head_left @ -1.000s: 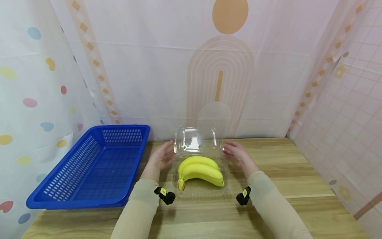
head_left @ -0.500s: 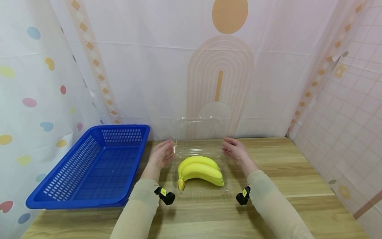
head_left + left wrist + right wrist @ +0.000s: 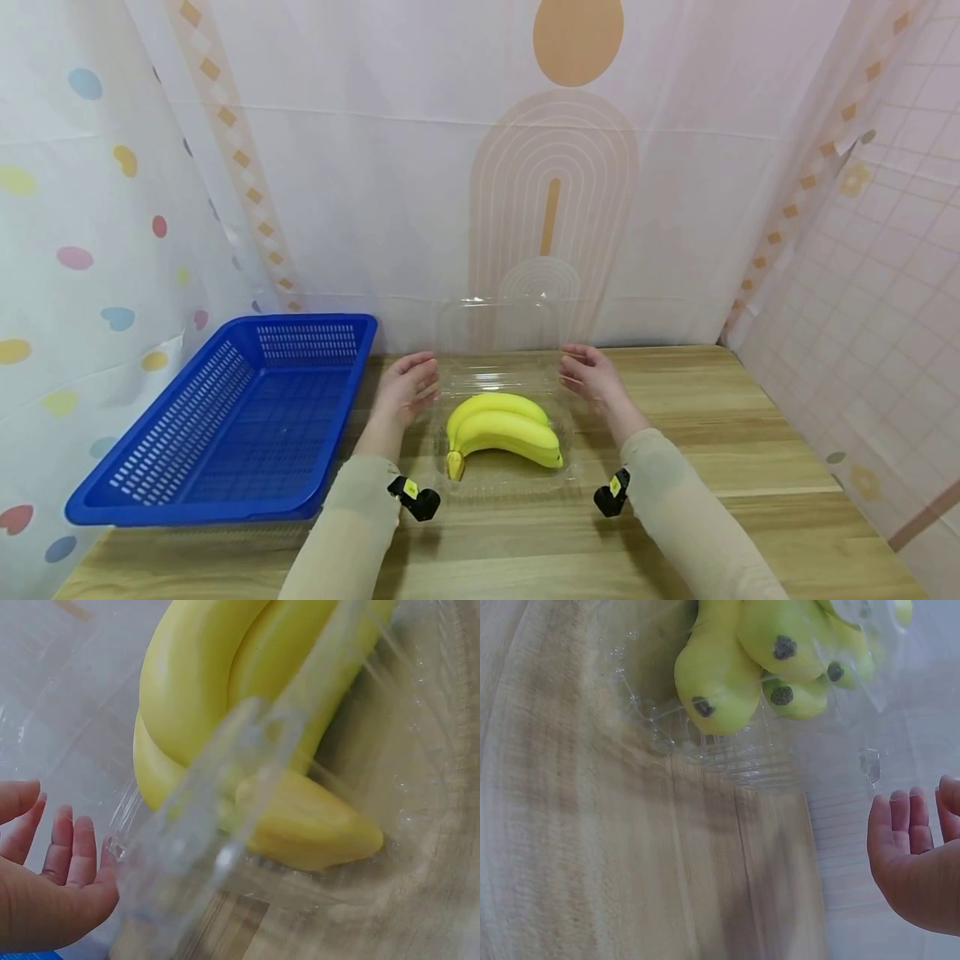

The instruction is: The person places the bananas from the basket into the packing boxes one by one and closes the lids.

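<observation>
A bunch of yellow bananas [image 3: 504, 433] lies in a clear plastic clamshell box [image 3: 499, 486] on the table. The transparent lid [image 3: 498, 321] stands raised at the back, hinged to the base. Left of the lid is my left hand [image 3: 405, 390], its fingers loosely bent with nothing between them. On the other side my right hand [image 3: 592, 382] is held the same way, near the lid's edge. In the left wrist view, the stem end of the bananas [image 3: 311, 821] shows through the plastic. The right wrist view shows their dark tips [image 3: 784, 649]. Whether either hand's fingertips touch the lid, I cannot tell.
A blue plastic basket [image 3: 318, 492] with slotted walls stands on the left of the wooden table [image 3: 720, 417]. Close behind the table hangs a patterned curtain [image 3: 405, 208]. More fabric lines both sides. A small black camera sits on each wrist.
The lid has swung up and back from a lower tilt, and its bright glare has gone. Both hands have barely moved. The bananas and basket stay where they were.
</observation>
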